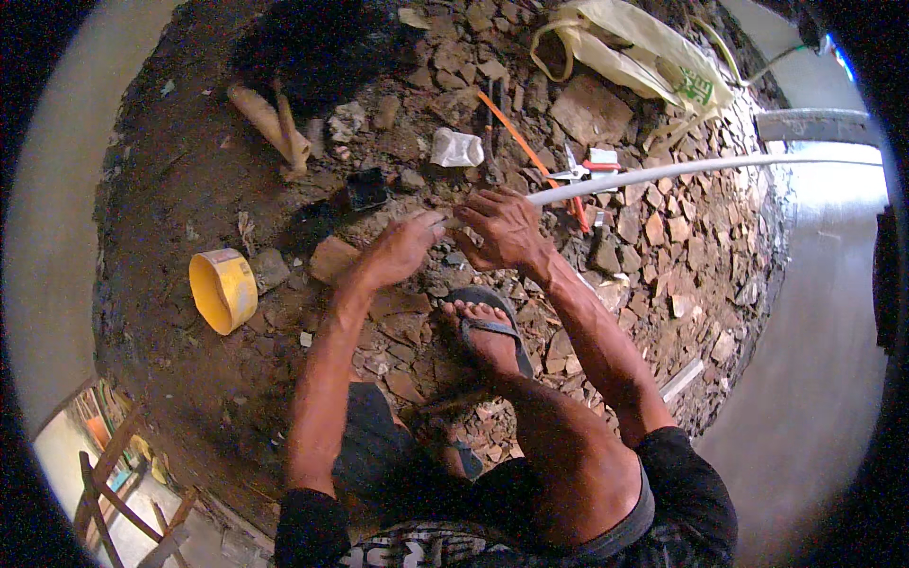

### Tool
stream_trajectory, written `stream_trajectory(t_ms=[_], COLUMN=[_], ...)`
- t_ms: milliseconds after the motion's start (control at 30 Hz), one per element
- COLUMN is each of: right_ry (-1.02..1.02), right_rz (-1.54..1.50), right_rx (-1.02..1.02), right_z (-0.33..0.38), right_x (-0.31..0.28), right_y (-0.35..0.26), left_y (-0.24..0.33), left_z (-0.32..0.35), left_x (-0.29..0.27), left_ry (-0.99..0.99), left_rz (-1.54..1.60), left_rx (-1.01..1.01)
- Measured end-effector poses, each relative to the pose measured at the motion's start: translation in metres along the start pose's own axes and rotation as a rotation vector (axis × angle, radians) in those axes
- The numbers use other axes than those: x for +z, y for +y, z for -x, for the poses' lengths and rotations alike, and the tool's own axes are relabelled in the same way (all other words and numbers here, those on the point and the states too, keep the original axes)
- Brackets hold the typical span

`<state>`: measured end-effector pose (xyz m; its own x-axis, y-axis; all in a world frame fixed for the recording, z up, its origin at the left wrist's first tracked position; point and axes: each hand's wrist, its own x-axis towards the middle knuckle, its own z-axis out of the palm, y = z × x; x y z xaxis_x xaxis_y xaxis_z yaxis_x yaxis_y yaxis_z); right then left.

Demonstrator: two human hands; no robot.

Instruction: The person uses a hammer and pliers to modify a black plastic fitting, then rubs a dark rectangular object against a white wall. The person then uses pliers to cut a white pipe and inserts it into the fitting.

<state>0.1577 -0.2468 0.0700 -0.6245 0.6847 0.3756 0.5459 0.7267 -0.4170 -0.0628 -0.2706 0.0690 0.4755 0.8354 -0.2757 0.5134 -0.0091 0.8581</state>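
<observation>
A long pale flexible pipe point(653, 177) comes in from the right and ends at my right hand point(502, 227), whose fingers are closed round it. Just to the left is my left hand point(405, 248), its fingertips pinched together near the pipe's end. What those fingertips hold is too small to make out. Beyond the hands lies a white crumpled piece point(457, 149). Red-handled cutting pliers point(579, 180) rest on the rubble below the pipe, beside a thin orange strip point(516, 135). A small black box point(366, 189) sits on the dirt past my left hand.
Broken tiles and stones point(592, 109) cover the ground. A yellow open cylinder point(225, 292) stands at left. A cream bag point(634, 47) lies far right, and cardboard tubes point(270, 128) lie far left. My sandalled foot point(488, 336) is below the hands; a wooden frame point(123, 492) is near left.
</observation>
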Motion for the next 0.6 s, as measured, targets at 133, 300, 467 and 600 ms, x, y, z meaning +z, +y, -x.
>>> stream_trajectory(t_ms=[133,300,467,600], right_ry=[-0.079,-0.284,0.073,0.058], right_rz=[0.029,0.019,0.134,0.073], right_rx=[0.012,0.154,0.127,0.476], right_z=[0.005,0.016,0.052,0.107], right_x=[-0.004,-0.001,-0.004,0.005], right_y=[0.004,0.009,-0.034,-0.019], left_y=[-0.006,-0.009,-0.002,0.001], left_z=[-0.012,-0.015,-0.008,-0.014], left_x=[-0.01,0.0,-0.005,-0.008], left_ry=[-0.213,-0.189,-0.076,0.006], left_rz=[-0.021,0.028,-0.03,-0.069], left_rx=[-0.043,-0.021,-0.135,-0.054])
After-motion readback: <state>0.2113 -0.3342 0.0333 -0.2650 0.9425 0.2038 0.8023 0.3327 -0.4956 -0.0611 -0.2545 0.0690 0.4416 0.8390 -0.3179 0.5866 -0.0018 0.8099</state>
